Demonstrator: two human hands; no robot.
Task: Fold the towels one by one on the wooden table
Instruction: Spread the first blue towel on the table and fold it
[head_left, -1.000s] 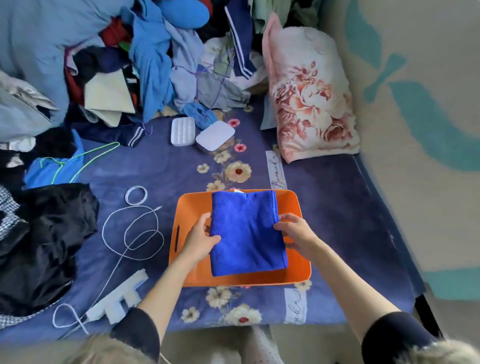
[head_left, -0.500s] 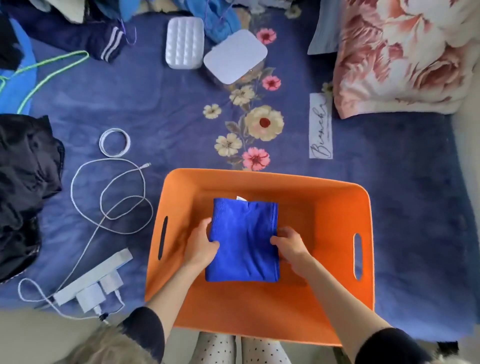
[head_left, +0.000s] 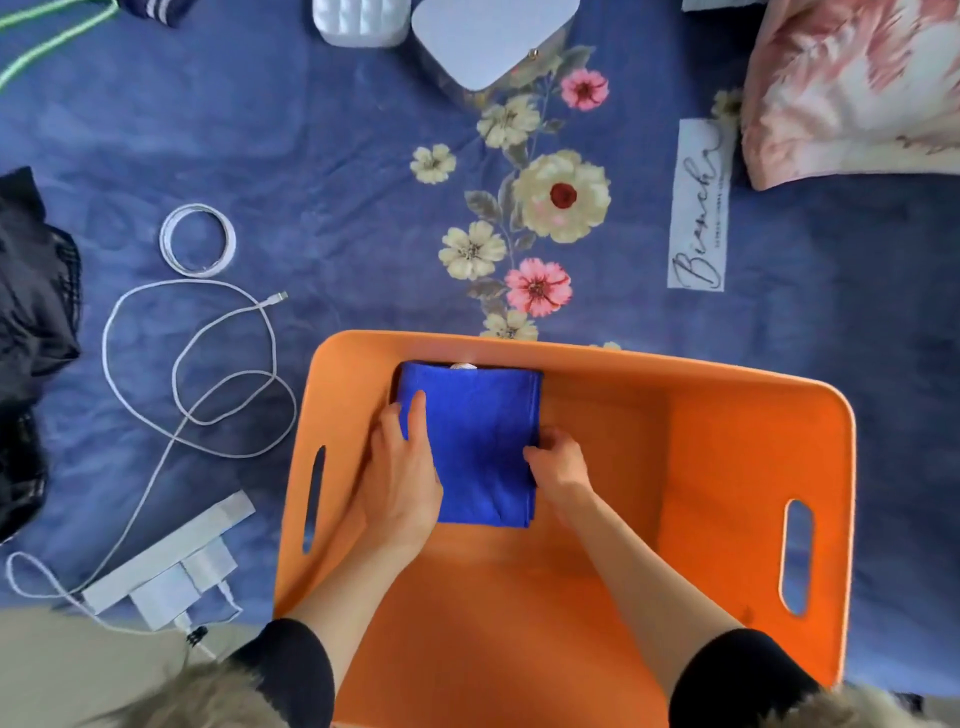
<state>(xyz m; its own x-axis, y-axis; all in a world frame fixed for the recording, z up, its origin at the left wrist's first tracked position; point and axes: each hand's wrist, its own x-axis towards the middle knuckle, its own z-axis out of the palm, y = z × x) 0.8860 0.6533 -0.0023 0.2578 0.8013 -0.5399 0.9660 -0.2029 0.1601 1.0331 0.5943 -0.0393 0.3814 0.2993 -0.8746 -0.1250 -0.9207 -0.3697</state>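
Note:
A folded blue towel (head_left: 480, 441) lies inside the orange bin (head_left: 727, 415), in its far left corner. My left hand (head_left: 402, 467) grips the towel's left edge, thumb on top and fingers tucked under. My right hand (head_left: 558, 465) holds the right edge, fingers curled round it. A bit of white shows at the towel's far edge against the bin wall. Both forearms reach down into the bin.
The bin sits on a blue flowered bedsheet (head_left: 337, 171). White cables (head_left: 192, 364) and a power strip with chargers (head_left: 171, 561) lie left of it. Two white boxes (head_left: 488, 36) are at the top, a floral pillow (head_left: 857, 88) top right, dark clothes (head_left: 31, 332) at the left edge.
Both hands have carried the folded towel down into the bin and toward its far left corner. The camera has come closer to the bin.

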